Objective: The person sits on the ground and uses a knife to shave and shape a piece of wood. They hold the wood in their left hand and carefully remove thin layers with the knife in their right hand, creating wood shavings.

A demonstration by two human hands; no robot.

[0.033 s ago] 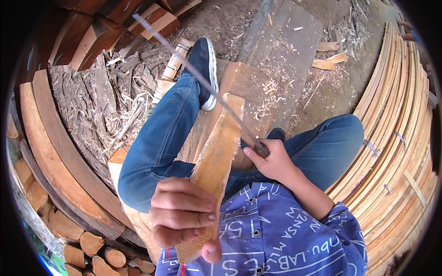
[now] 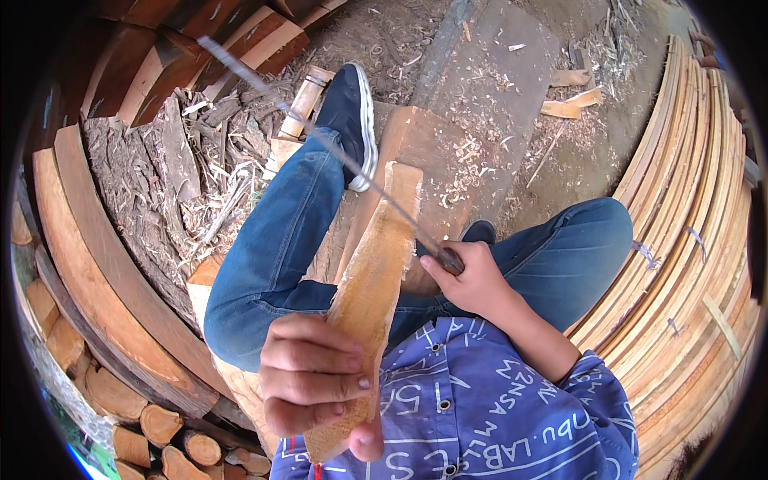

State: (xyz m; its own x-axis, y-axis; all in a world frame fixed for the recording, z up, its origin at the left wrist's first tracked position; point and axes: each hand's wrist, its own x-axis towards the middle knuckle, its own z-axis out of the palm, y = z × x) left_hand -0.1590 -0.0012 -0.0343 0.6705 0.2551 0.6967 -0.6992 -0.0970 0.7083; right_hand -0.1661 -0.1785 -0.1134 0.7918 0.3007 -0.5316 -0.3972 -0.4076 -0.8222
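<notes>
My left hand (image 2: 316,376) is closed around the lower end of a flat, tapering piece of wood (image 2: 376,256), pale and yellowish with rough, splintery edges. Its narrow end points up and away from me. In my right hand (image 2: 476,276) is the dark handle of a long-bladed knife (image 2: 272,92), seen almost edge-on as a thin grey line. The blade crosses over the upper part of the wood and runs toward the far left, its outer part blurred. Whether blade and wood touch, I cannot tell.
A wooden block (image 2: 424,132) with shavings stands between my bent legs. Long bundled wood strips (image 2: 680,208) lie to the right. Curved planks (image 2: 96,248) and cut logs (image 2: 160,424) are stacked at left. Bark and chips litter the ground (image 2: 144,176).
The knife's far tip has swung slightly to the left and nearer to me, and its handle has turned a little in my right hand. My left hand and the wood have barely moved.
</notes>
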